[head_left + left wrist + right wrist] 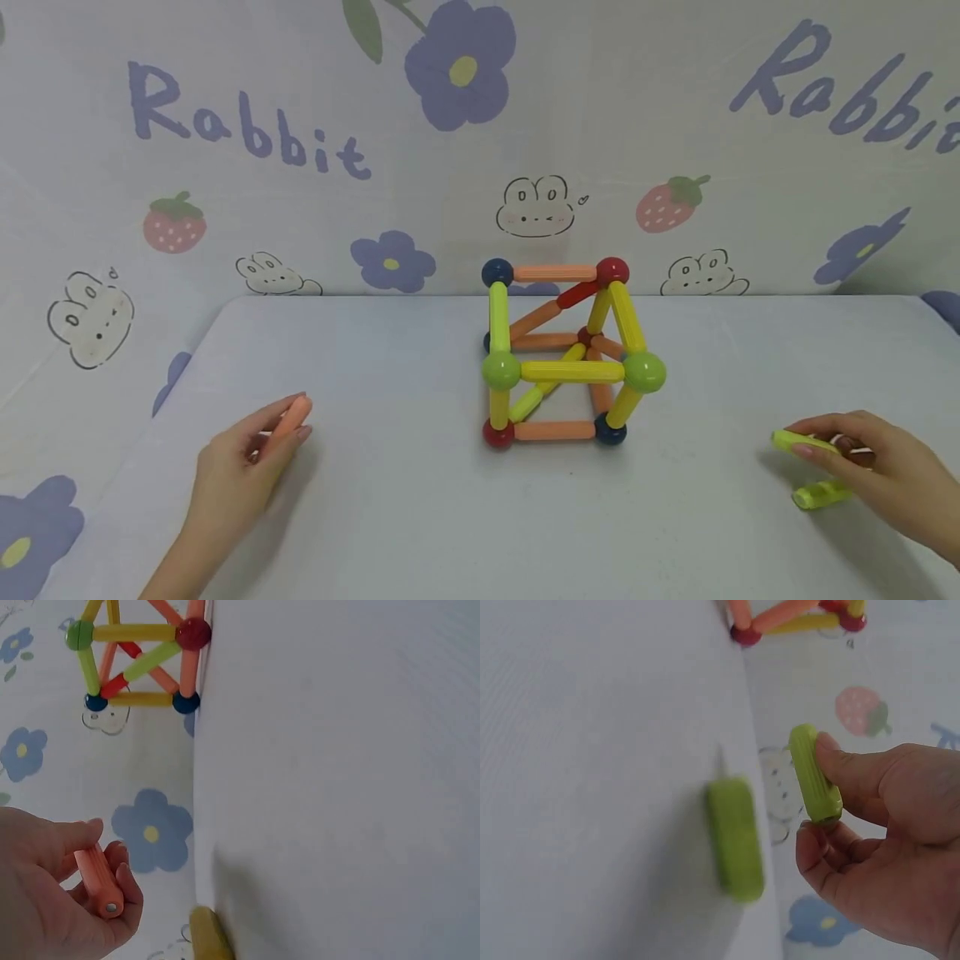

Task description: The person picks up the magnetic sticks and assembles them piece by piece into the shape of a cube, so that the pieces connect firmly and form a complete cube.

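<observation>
In the head view my left hand [240,467] pinches an orange magnetic rod [291,421] between thumb and fingers, above the table's left part. The left wrist view shows that orange rod [97,881] with a round metal tip at its near end. On the right, my right hand [885,467] pinches a lime-green magnetic rod [802,442]. A second lime-green rod [821,494] lies on the table just below that hand, blurred in the right wrist view [736,840]. Neither hand touches the box-shaped frame of rods and balls [570,372] standing between them.
The frame has green, red and dark blue balls at its corners, with some slanted rods. A yellow rod [210,934] shows at the bottom of the left wrist view, partly cut off. A patterned cloth [600,125] hangs behind the white table [420,517].
</observation>
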A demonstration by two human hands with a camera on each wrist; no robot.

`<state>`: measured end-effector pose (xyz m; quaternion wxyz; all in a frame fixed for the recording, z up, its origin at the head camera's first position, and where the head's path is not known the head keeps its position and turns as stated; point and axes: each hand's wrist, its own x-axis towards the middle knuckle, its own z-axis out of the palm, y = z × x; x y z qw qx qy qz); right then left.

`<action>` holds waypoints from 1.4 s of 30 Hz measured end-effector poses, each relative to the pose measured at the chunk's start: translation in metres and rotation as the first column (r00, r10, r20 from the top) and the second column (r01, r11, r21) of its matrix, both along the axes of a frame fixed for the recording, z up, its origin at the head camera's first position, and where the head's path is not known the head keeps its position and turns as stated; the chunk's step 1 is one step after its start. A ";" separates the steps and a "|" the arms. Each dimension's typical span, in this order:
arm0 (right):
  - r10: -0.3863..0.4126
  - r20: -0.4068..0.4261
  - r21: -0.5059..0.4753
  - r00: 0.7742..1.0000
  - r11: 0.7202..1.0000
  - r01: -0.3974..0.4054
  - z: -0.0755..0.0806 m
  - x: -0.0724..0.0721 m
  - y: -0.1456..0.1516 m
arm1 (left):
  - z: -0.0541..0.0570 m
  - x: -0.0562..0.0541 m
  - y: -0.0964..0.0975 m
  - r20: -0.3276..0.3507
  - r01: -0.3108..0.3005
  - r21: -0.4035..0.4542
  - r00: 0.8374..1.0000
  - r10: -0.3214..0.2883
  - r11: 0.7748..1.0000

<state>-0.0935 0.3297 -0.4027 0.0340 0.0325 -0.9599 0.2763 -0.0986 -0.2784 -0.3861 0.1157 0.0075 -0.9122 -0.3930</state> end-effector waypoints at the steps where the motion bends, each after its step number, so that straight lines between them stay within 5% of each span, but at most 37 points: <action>1: 0.014 -0.013 -0.012 1.000 1.000 -0.014 0.003 0.000 -0.005 | 0.003 0.000 0.009 -0.032 0.035 0.010 0.999 -0.034 0.999; 5: 0.081 -0.065 -0.059 0.995 0.995 -0.085 0.019 -0.003 -0.032 | 0.016 0.001 0.041 -0.035 0.168 0.062 0.986 -0.166 0.984; 8: 0.127 -0.066 -0.073 0.990 0.989 -0.132 0.028 -0.004 -0.051 | 0.027 0.003 0.064 0.037 0.241 0.080 0.969 -0.245 0.967; 13: 0.188 -0.044 -0.080 0.981 0.978 -0.191 0.043 -0.004 -0.077 | 0.044 0.004 0.096 0.152 0.351 0.151 0.915 -0.373 0.924; 20: 0.267 -0.108 -0.101 0.958 0.956 -0.277 0.062 0.000 -0.102 | 0.060 0.005 0.125 0.097 0.493 0.205 0.850 -0.519 0.846; 30: 0.369 -0.204 -0.163 0.907 0.901 -0.403 0.091 -0.002 -0.142 | 0.072 0.001 0.156 0.020 0.571 0.167 0.813 -0.581 0.804; 36: 0.383 -0.183 -0.188 0.905 0.890 -0.415 0.101 -0.004 -0.159 | 0.077 -0.001 0.170 -0.028 0.618 0.159 0.782 -0.623 0.770; 42: 0.424 -0.226 -0.211 0.877 0.858 -0.469 0.107 -0.007 -0.171 | 0.081 -0.002 0.177 -0.092 0.652 0.161 0.758 -0.646 0.741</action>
